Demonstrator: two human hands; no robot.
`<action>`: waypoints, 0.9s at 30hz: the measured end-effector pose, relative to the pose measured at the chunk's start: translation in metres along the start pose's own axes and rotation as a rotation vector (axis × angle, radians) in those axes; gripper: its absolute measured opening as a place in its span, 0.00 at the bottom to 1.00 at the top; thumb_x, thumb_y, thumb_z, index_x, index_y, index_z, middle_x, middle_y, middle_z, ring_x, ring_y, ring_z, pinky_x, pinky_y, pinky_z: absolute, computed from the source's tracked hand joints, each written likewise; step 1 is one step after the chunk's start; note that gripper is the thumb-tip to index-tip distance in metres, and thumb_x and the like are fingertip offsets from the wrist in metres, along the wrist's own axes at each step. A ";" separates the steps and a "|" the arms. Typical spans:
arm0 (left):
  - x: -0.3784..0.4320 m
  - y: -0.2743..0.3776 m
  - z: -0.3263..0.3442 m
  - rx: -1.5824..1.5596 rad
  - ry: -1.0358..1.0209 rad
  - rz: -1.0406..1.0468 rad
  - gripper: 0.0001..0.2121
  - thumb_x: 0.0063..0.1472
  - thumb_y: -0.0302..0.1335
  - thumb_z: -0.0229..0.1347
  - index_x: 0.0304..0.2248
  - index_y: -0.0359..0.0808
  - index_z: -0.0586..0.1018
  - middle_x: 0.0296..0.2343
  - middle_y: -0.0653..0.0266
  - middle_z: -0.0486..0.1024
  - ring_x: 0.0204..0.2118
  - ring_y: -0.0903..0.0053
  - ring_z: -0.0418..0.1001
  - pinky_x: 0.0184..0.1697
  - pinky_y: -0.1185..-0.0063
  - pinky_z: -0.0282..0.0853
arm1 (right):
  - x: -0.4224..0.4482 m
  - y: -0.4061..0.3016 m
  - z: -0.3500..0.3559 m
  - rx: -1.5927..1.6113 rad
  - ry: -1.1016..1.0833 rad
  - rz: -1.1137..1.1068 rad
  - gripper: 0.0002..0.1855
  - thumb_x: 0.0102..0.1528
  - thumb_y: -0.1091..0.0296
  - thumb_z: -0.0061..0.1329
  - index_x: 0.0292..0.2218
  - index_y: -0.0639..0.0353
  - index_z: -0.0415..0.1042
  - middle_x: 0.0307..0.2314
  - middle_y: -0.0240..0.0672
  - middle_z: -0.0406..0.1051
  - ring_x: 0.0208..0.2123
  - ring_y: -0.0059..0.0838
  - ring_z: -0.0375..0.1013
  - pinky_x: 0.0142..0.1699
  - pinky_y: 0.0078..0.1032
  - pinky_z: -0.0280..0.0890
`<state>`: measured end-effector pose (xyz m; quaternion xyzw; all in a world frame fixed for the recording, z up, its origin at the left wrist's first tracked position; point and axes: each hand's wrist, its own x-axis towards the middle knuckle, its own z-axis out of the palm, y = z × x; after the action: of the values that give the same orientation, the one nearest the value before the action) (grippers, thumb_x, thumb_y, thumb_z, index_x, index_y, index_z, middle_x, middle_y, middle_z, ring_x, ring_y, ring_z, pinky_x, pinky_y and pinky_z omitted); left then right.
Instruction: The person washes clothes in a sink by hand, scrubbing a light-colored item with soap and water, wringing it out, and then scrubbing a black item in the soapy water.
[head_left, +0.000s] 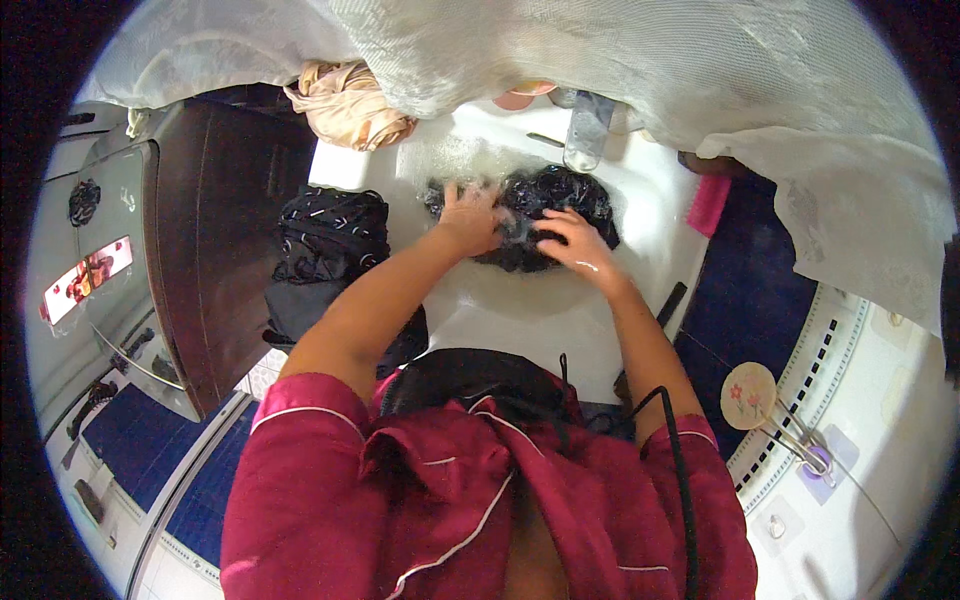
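A dark, wet bundle of black fabric lies in the white washbasin, in water with white foam. My left hand rests on the bundle's left part, its fingers wet and blurred; whether they grip cloth is hidden. At the bundle's front right is my right hand, fingers spread and nothing visibly held in them. Water splashes between the two hands. Behind the bundle, what looks like a faucet reaches over the basin.
Black clothes hang over the basin's left edge. Beige cloth sits at the back left corner, and a pink brush at the right rim. A whitish curtain hangs across the back. To the left stands a dark cabinet.
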<state>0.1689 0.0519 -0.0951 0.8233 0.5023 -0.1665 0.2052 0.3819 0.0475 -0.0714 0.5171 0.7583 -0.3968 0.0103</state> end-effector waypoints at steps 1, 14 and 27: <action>0.003 -0.003 -0.001 -0.132 0.034 -0.038 0.24 0.47 0.42 0.52 0.46 0.56 0.64 0.52 0.61 0.47 0.51 0.58 0.49 0.48 0.51 0.43 | -0.002 0.006 -0.007 0.343 0.044 0.043 0.24 0.43 0.61 0.50 0.44 0.48 0.64 0.42 0.42 0.63 0.46 0.38 0.60 0.49 0.31 0.55; -0.023 0.109 -0.048 -0.966 0.216 0.416 0.14 0.44 0.36 0.54 0.30 0.37 0.70 0.29 0.57 0.70 0.34 0.62 0.68 0.36 0.70 0.64 | -0.035 -0.014 -0.012 1.714 0.127 0.465 0.29 0.51 0.43 0.35 0.46 0.58 0.58 0.42 0.33 0.62 0.44 0.30 0.62 0.43 0.30 0.61; -0.016 0.002 -0.034 -0.628 0.167 -0.302 0.20 0.58 0.43 0.38 0.36 0.33 0.68 0.32 0.49 0.69 0.36 0.57 0.67 0.40 0.68 0.62 | -0.060 -0.019 -0.008 1.843 0.290 0.356 0.20 0.53 0.59 0.33 0.43 0.61 0.62 0.39 0.35 0.65 0.41 0.31 0.66 0.47 0.32 0.60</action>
<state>0.1662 0.0558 -0.0581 0.6472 0.6600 0.0354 0.3798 0.3978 0.0029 -0.0295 0.4740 0.0505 -0.7635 -0.4357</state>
